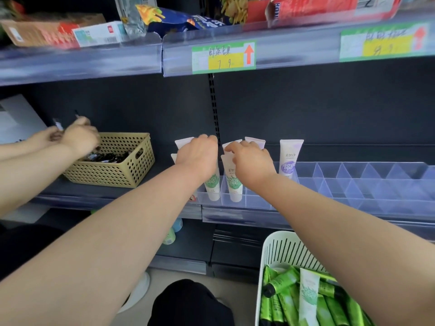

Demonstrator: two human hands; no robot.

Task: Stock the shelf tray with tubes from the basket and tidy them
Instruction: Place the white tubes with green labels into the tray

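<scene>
— Where are the tubes (235, 184) sitting?
— They are standing upright in the clear tray (353, 184), at its left end; more are lying in the white basket (277, 248) below.
— And the hands?
— The right hand (253, 162) is pinching a rear tube (231, 143) by its top. The left hand (197, 156) is curling over others (grip hidden, cannot tell).

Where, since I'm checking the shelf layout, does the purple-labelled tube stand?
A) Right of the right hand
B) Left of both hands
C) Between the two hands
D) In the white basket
A: the purple-labelled tube stands upright in the clear tray, just to the right of the right hand.
</scene>
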